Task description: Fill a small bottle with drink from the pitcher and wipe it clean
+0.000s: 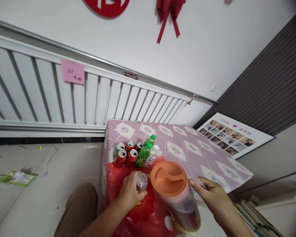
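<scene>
Pitcher (184,210) gripped in right hand (215,197), spout (149,176) by the bottle (142,183) clasped in left hand (128,191): likely pouring, wanting steady aim

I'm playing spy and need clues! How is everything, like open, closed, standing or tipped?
Pitcher: tilted, partly full of dark drink, right hand on it.
Orange lid: on.
Small clear bottle: in the left hand, looks uncapped.
Five cans: upright, at least one looks opened.
Two green bottles: upright, capped.
White-capped bottle: upright, closed.
Red plastic: spread out, wrinkly.
</scene>
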The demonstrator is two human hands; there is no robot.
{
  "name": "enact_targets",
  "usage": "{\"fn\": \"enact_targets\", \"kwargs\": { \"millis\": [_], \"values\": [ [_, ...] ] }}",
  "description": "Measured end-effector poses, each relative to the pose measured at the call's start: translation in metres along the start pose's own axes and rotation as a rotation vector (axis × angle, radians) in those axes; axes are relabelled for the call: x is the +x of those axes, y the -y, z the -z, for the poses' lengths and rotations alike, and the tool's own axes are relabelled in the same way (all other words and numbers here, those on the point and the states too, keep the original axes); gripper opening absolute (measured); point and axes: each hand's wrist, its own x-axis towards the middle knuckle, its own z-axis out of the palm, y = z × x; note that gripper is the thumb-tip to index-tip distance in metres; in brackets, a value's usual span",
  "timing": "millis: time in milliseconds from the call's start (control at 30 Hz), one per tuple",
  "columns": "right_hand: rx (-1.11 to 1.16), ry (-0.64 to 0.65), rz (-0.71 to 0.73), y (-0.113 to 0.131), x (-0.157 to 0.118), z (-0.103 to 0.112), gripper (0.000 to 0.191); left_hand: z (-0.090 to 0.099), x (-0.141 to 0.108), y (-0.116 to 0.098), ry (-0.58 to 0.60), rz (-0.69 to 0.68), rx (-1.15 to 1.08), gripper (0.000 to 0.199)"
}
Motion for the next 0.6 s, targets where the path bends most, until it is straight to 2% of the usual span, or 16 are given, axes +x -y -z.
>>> {"fn": "enact_targets", "kwargs": {
  "millis": [267, 600],
  "values": [
    [-0.029, -0.021, 0.005, -0.001, 0.001, 0.000, 0.041, 0.000, 0.000, -0.001, -0.013, -0.002, -0.004, 0.069],
    [-0.022, -0.055, 0.048, 0.012, -0.002, -0.001, 0.044, 0.000, -0.001, -0.001, -0.019, -0.005, -0.005, 0.070]
  ]
}}
